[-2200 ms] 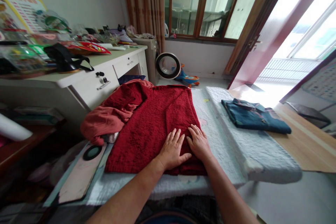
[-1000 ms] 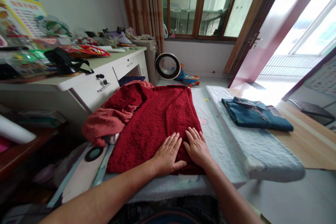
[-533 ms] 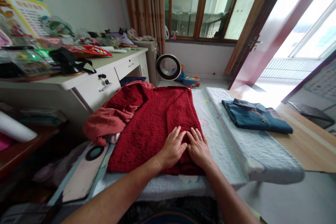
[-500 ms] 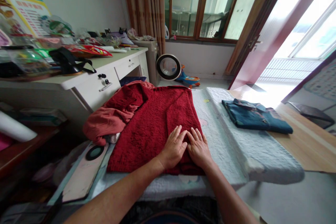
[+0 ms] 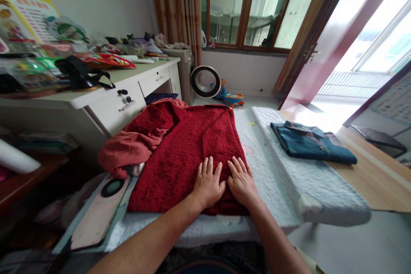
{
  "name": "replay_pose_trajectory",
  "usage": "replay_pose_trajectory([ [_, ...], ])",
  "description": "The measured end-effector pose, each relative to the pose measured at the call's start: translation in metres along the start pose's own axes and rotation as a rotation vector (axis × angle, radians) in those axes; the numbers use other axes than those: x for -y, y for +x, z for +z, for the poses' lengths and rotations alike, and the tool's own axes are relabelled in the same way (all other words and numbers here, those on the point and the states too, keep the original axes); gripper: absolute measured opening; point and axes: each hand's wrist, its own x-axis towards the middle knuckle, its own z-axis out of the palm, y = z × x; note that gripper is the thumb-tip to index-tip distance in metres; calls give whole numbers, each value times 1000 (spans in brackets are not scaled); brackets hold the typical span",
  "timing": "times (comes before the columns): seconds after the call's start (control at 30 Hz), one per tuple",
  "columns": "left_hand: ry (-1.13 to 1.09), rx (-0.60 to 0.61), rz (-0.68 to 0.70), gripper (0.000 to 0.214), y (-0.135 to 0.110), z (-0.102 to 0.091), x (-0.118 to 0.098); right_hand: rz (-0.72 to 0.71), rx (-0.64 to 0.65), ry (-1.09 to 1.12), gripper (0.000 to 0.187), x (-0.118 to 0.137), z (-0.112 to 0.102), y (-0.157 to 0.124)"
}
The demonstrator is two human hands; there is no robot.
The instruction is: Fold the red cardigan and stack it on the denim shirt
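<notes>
A dark red sweater lies spread over the padded, light-coloured cloth on the table, its right part folded inward. My left hand rests flat on the sweater with its fingers apart. Close beside it, my right hand lies flat on the folded right part, near the sweater's right edge. Neither hand grips anything. Against the sweater's left side is a crumpled pinkish-red garment. To the right sits a folded pair of blue jeans.
A pale pink phone-like object with a dark round part lies at the table's left edge. Beyond, a white desk carries bags and jars. A white round-framed fan and a blue ride-on toy stand on the floor behind.
My left hand has shifted slightly left and its fingers now point more straight ahead, widening the gap between the hands. My right hand has barely moved, and the sweater stays in place.
</notes>
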Motion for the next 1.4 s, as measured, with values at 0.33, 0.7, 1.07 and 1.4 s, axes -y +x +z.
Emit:
replay_pose_trajectory([
  [0.33, 3, 9, 14, 70, 0, 0, 3, -10, 63, 49, 54, -11, -8, -6],
  [0.7, -6, 36, 8, 71, 0, -4, 2, 92, 67, 40, 65, -16, -15, -10],
  [1.07, -8, 12, 16, 72, -1, 1, 4, -36, 4, 58, 52, -21, -12, 40],
  [1.4, 8, -11, 31, 73, -1, 5, 5, 103, 1, 36, 58, -25, 0, 38],
])
